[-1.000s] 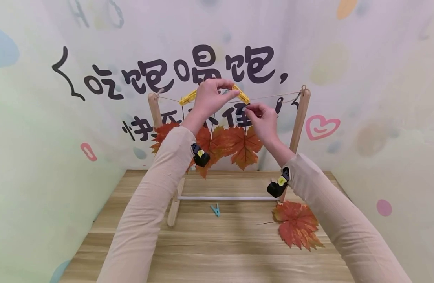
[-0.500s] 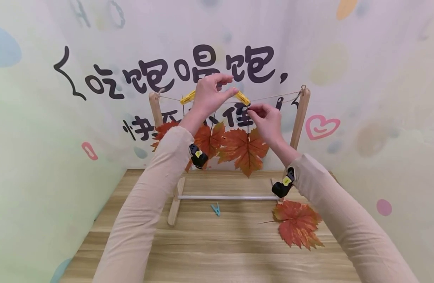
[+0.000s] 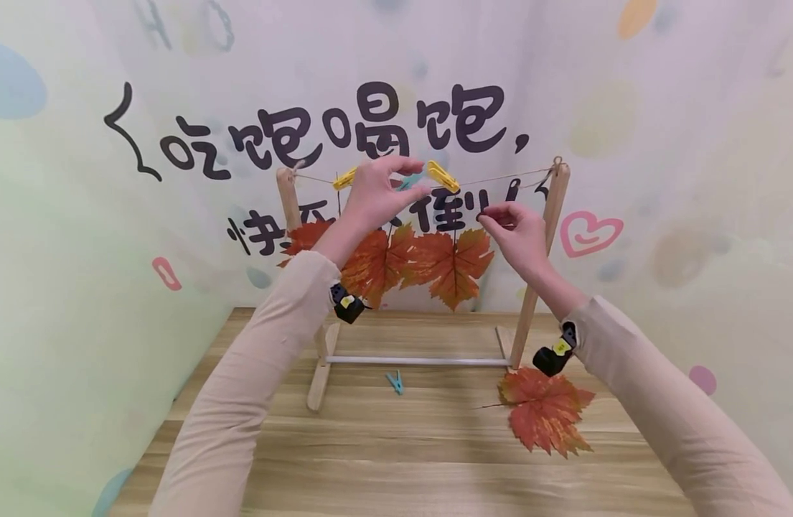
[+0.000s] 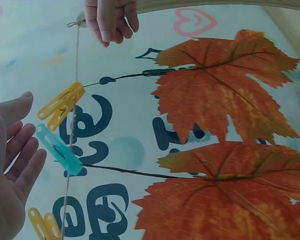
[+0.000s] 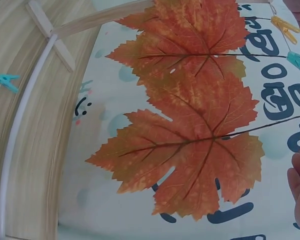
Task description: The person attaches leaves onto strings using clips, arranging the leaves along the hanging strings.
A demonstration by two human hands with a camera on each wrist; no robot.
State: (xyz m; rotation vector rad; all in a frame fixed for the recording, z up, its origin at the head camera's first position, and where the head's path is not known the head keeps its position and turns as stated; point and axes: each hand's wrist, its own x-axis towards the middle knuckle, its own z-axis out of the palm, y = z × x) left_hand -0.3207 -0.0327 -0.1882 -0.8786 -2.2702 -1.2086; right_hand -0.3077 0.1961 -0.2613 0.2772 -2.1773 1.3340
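Note:
A twine line (image 3: pixel 506 177) stretches between two wooden posts, and three red-orange maple-like leaves hang from it by clothespins. The rightmost leaf (image 3: pixel 454 262) hangs by its dark stem from a yellow clothespin (image 3: pixel 443 176). In the left wrist view, a teal clothespin (image 4: pixel 60 150) grips the stem of the middle leaf (image 4: pixel 230 192). My left hand (image 3: pixel 379 190) is beside these two clothespins, thumb and fingers spread and holding nothing. My right hand (image 3: pixel 522 233) hovers right of the rightmost stem, its loosely bent fingers free of it. Another yellow clothespin (image 3: pixel 344 178) is partly hidden behind my left hand.
On the wooden table (image 3: pixel 370 459) lies a loose leaf (image 3: pixel 545 413) at the right, below my right forearm. A teal clothespin (image 3: pixel 395 383) lies in front of the stand's white rod (image 3: pixel 422 361). The right post (image 3: pixel 554 194) rises just behind my right hand.
My left hand has let go of the yellow clothespin and drawn slightly left. My right hand has released the stem and moved right and down. The rightmost leaf now hangs freely.

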